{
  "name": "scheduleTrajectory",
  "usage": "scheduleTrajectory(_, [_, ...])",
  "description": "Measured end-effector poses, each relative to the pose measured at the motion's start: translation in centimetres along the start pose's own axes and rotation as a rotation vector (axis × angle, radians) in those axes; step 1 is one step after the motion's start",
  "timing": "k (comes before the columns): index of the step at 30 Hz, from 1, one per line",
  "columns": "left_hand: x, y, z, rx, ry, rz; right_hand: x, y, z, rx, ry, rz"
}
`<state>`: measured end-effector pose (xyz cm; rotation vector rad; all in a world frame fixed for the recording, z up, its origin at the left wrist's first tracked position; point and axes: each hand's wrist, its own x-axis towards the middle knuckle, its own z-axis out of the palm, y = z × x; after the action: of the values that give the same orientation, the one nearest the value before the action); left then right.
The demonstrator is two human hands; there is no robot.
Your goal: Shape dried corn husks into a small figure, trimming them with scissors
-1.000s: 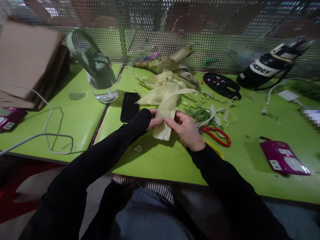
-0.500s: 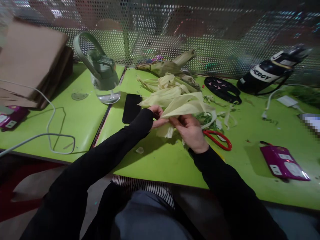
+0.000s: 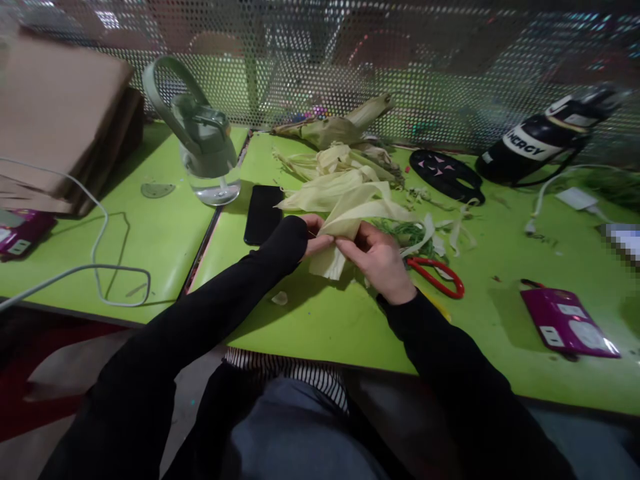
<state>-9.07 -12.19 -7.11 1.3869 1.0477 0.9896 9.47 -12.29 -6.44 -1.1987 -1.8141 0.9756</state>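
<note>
Pale, dry corn husk point(image 3: 327, 263) is pinched between both hands over the green table. My left hand point(image 3: 315, 237) is closed on its left side, its fingers partly hidden by the sleeve and the husk. Thumb and fingers of my right hand point(image 3: 377, 257) grip the same husk from the right, close to the left thumb. A broad strip of it spreads up and to the right, and a short end hangs below the fingers. More husks point(image 3: 325, 190) lie in a loose pile just behind. Red-handled scissors point(image 3: 437, 277) rest beside my right hand.
A black phone point(image 3: 263, 215) lies left of the husks, near a green-lidded water bottle point(image 3: 210, 153). Behind stands a perforated metal screen point(image 3: 280, 67). At right are a black palette-shaped piece point(image 3: 445, 175), a black bottle point(image 3: 535, 143) and a purple device point(image 3: 570, 321). Cardboard point(image 3: 60, 113) leans at left.
Both hands stay in nearly the same place on the husk. The right thumb has come up over its front, and the upper strip has shifted slightly. The surroundings are unchanged.
</note>
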Motion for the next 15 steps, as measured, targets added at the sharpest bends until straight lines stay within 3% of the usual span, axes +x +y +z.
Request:
scheduleTrajectory(8, [-0.04, 0.10, -0.04, 0.327, 0.046, 0.088, -0.27, -0.63, -0.18, -0.317, 0.011, -0.073])
scheduleTrajectory(15, [-0.51, 0.09, 0.31, 0.406, 0.059, 0.085, -0.40, -0.79, 0.23, -0.292, 0.017, -0.038])
